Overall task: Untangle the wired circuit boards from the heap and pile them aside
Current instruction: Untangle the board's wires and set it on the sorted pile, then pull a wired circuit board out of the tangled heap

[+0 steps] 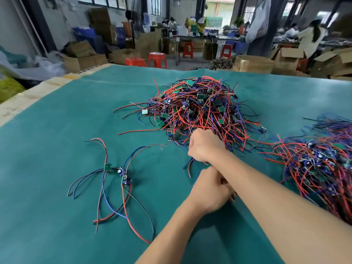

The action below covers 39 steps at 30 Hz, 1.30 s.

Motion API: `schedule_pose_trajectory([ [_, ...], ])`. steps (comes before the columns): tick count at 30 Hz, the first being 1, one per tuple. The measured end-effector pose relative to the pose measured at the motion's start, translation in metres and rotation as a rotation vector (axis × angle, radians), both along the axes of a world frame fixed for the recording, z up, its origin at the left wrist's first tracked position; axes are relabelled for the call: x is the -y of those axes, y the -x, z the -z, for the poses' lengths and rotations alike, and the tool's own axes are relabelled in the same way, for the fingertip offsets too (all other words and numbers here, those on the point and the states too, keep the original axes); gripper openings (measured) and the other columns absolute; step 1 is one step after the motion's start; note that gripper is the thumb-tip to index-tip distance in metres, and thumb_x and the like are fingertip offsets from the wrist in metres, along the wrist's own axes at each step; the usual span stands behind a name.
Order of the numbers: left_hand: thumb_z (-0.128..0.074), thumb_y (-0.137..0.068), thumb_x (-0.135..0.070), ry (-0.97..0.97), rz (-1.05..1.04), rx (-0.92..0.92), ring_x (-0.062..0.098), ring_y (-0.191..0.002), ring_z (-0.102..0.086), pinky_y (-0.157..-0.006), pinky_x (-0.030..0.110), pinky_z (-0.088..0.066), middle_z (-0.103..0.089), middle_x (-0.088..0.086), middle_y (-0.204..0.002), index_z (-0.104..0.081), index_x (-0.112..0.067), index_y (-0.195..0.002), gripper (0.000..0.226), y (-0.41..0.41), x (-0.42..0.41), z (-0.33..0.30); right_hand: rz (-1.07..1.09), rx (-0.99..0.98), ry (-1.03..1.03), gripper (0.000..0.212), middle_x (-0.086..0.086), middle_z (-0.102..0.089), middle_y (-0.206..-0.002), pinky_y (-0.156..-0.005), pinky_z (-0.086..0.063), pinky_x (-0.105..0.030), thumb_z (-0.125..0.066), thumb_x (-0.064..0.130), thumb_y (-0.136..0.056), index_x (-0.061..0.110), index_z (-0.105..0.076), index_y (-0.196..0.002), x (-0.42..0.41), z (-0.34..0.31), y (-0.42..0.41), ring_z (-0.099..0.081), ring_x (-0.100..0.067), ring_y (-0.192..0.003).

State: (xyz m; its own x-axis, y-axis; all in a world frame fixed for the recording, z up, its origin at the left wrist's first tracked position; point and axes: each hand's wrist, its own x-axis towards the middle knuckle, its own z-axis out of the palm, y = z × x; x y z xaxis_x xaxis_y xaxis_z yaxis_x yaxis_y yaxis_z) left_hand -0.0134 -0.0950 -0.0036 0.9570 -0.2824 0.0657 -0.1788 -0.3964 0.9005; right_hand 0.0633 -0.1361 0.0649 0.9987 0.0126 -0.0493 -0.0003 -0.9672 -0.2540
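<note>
The right hand [204, 145] reaches across from the right with its fingers curled into the near edge of the heap [198, 109], gripping a few red and blue wires that trail out below the fist. The left hand [209, 189] sits just nearer, partly under the right forearm, its fingers curled too; it seems to pinch something small, but what it is cannot be told. The heap, a tangle of red, blue and black wires with small green boards, lies in the middle of the green bench [57, 130]. To the near left lie a few separated boards [118, 172] with their wires spread out. A second tangled mass [320, 164] lies at the right edge.
</note>
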Motion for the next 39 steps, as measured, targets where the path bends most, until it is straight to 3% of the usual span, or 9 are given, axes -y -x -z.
schedule_pose_trajectory([
  [2,-0.065,-0.087,-0.011,0.057,0.035,-0.023,0.03,-0.077,-0.07,-0.064,0.024,-0.053,-0.07,0.01,-0.076,-0.066,-0.015,-0.085,0.004,0.001,0.0,-0.003,-0.004,-0.02,-0.048,0.018,-0.014,-0.066,-0.116,-0.091,-0.057,-0.046,-0.067,0.012,-0.089,0.015,-0.072,-0.106,0.011,-0.001,-0.002,-0.065,-0.037,-0.104],
  [5,-0.06,-0.085,-0.009,0.179,0.111,-0.103,0.021,-0.062,-0.069,-0.062,0.031,-0.059,-0.07,-0.001,-0.071,-0.066,-0.02,-0.089,0.013,0.004,0.0,-0.005,0.023,0.057,-0.136,0.012,-0.009,-0.074,-0.102,-0.091,-0.057,-0.043,-0.067,0.013,-0.087,0.018,-0.078,-0.087,0.033,-0.01,0.001,-0.068,-0.035,-0.099],
  [11,-0.052,-0.084,0.002,0.298,0.058,-0.099,0.024,-0.066,-0.065,-0.066,0.049,-0.06,-0.068,0.012,-0.088,-0.063,-0.009,-0.106,0.026,0.003,0.0,-0.006,0.221,0.274,-0.563,0.007,0.011,-0.071,-0.065,-0.064,-0.045,-0.026,-0.08,0.024,-0.075,0.023,-0.078,-0.068,0.096,-0.035,0.031,-0.065,-0.013,-0.074],
  [14,-0.049,-0.097,0.0,0.478,-0.025,-0.187,0.019,-0.069,-0.065,-0.06,0.039,-0.059,-0.062,0.026,-0.106,-0.055,-0.006,-0.118,0.022,0.003,0.001,-0.012,0.272,0.324,-0.903,0.015,0.006,-0.066,-0.059,-0.059,-0.043,-0.026,-0.077,0.015,-0.079,0.02,-0.076,-0.065,0.117,-0.029,0.059,-0.056,-0.011,-0.059],
  [19,-0.037,-0.107,-0.028,0.742,-0.059,-0.343,0.024,-0.073,-0.067,-0.059,0.031,-0.056,-0.069,0.018,-0.105,-0.056,-0.007,-0.119,0.031,0.0,-0.003,-0.017,0.174,0.067,-1.326,0.019,-0.007,-0.062,-0.067,-0.065,-0.049,-0.034,-0.067,-0.002,-0.086,0.009,-0.072,-0.072,0.118,0.012,0.109,-0.053,-0.019,-0.047],
  [27,-0.042,-0.104,-0.018,0.876,-0.037,-0.414,0.019,-0.059,-0.061,-0.054,0.025,-0.052,-0.066,0.013,-0.075,-0.063,0.003,-0.105,0.029,-0.001,-0.011,-0.023,-0.109,-0.199,-1.207,0.007,-0.017,-0.068,-0.065,-0.056,-0.054,-0.03,-0.076,0.011,-0.071,0.006,-0.073,-0.071,0.099,0.029,0.119,-0.062,-0.027,-0.051],
  [33,-0.044,-0.095,-0.017,0.698,0.128,-0.384,0.017,-0.05,-0.039,-0.048,0.025,-0.031,-0.044,0.002,-0.056,-0.063,-0.004,-0.092,0.024,0.004,-0.012,-0.025,0.11,0.183,-1.207,0.024,-0.007,-0.06,-0.058,-0.055,-0.047,-0.028,-0.081,0.022,-0.083,0.016,-0.071,-0.062,0.106,0.036,0.11,-0.053,-0.018,-0.051],
  [36,-0.039,-0.091,-0.022,0.664,0.213,-0.401,0.01,-0.046,-0.026,-0.046,0.024,-0.02,-0.039,-0.007,-0.052,-0.059,-0.006,-0.081,0.028,0.006,-0.01,-0.024,0.065,0.146,-1.295,0.008,-0.006,-0.067,-0.07,-0.063,-0.048,-0.027,-0.075,0.027,-0.086,0.021,-0.079,-0.083,0.107,0.035,0.11,-0.057,-0.013,-0.065],
  [39,-0.04,-0.08,-0.031,0.614,0.302,-0.407,0.008,-0.048,-0.02,-0.047,0.026,-0.013,-0.045,-0.007,-0.054,-0.055,-0.011,-0.067,0.028,0.009,-0.011,-0.026,-0.051,-0.009,-1.405,0.024,-0.003,-0.067,-0.07,-0.06,-0.048,-0.022,-0.072,0.028,-0.08,0.022,-0.082,-0.101,0.101,0.036,0.112,-0.061,-0.014,-0.064],
])
